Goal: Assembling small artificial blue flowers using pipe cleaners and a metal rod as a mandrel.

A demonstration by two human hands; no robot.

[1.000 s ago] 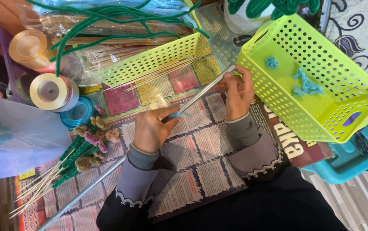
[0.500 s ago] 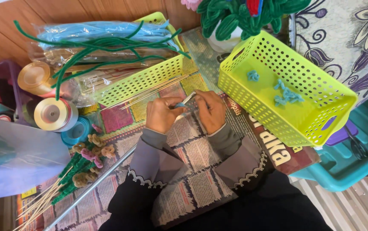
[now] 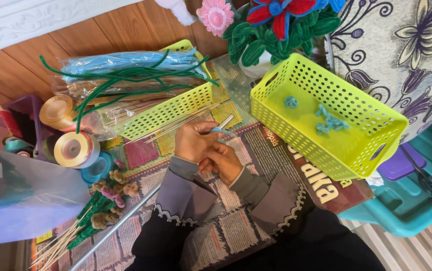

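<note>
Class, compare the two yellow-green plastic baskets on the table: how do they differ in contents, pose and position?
The right basket holds only a few small blue curled pieces; the left basket is crammed with packets of stems, with green stems spilling over. The right basket tilts up on one side, its floor showing; the left basket's floor is hidden. The right basket sits by the flowers, the left by ribbon rolls. Both are perforated and rectangular.

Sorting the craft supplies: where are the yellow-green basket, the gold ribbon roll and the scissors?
yellow-green basket [image 3: 376, 113], head view, far rim.
gold ribbon roll [image 3: 74, 149], head view, flat face.
scissors [image 3: 423, 176], head view, dark handles.
</note>
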